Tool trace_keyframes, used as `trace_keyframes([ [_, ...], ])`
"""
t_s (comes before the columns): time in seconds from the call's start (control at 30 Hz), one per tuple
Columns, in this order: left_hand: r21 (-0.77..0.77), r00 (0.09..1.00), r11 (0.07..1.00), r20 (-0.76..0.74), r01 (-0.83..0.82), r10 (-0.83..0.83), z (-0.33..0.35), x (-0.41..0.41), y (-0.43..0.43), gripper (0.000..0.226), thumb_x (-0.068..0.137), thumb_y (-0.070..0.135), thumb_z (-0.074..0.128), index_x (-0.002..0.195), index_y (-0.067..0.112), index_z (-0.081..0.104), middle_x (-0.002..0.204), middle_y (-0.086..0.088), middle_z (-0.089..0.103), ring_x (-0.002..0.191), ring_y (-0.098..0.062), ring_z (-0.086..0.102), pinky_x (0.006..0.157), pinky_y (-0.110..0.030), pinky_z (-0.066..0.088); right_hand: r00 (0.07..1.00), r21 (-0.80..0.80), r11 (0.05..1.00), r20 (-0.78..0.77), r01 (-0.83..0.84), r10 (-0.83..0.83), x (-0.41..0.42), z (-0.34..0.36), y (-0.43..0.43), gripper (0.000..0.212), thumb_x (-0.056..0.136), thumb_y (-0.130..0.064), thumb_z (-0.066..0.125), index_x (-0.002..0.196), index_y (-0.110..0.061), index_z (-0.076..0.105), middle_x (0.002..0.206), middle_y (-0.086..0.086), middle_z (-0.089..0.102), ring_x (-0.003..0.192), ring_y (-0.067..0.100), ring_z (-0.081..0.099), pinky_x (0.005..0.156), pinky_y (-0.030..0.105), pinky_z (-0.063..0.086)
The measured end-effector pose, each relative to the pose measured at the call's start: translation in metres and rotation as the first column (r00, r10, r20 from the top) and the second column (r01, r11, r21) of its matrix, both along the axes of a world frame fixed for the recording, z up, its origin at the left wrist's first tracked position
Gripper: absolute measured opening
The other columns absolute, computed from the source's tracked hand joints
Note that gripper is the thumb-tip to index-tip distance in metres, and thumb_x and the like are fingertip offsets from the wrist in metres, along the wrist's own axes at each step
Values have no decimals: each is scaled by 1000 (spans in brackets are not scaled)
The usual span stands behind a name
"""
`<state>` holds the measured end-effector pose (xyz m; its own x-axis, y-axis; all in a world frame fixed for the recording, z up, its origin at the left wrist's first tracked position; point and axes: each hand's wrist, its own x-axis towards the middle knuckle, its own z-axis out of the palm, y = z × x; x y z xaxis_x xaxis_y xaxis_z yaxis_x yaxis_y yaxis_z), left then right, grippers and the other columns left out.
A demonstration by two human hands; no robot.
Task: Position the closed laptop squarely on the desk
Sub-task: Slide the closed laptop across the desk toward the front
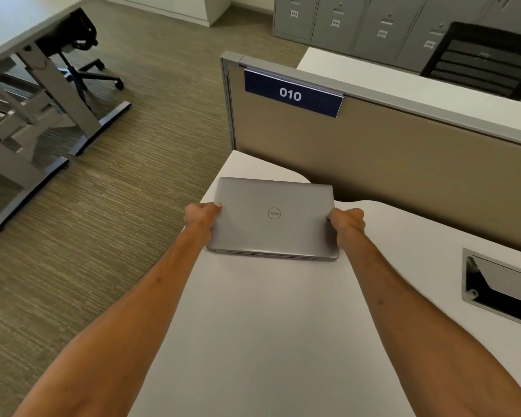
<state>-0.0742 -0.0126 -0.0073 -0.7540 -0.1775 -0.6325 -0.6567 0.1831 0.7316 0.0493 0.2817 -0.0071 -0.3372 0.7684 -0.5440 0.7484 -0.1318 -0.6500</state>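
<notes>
Two hands, left (202,216) and right (346,221), grip closed laptop (272,218) flat on desk (268,326).

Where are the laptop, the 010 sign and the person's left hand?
Laptop (272,218): head view, on its closed lid.
010 sign (292,93): head view, on its blue face.
Left hand (200,216): head view, on its back.
</notes>
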Motion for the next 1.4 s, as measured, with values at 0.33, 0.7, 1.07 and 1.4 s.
trace_keyframes([
  [0.33,139,994,990,106,-39,24,11,5,-10,34,91,5,81,124,2,75,102,-10,77,76,-19,70,56,-28,54,998,-239,971,-55,14,-28,9,9,12,50,92,-8,77,137,-1,58,123,20,70,100,31,69,84,46,53],
  [0.7,337,975,938,224,-85,7,6,46,-32,37,97,10,75,134,11,71,98,2,73,86,-9,68,65,-23,50,999,-314,949,-29,-23,15,55,16,10,36,92,-6,76,126,2,68,92,11,65,78,25,61,79,48,53],
  [1.07,348,982,931,184,-110,48,20,116,-30,37,97,10,75,134,11,74,101,2,73,89,-12,69,63,-24,52,997,-353,936,-70,7,-33,128,31,11,20,89,-2,76,108,0,69,94,11,67,81,25,62,75,44,54],
  [1.4,351,988,933,149,-77,26,49,230,-6,6,94,11,78,100,12,76,103,-4,75,87,-20,70,47,-27,57,989,-361,931,-107,55,-99,250,63,28,8,88,1,75,87,-3,67,87,9,66,74,24,61,58,34,47],
])
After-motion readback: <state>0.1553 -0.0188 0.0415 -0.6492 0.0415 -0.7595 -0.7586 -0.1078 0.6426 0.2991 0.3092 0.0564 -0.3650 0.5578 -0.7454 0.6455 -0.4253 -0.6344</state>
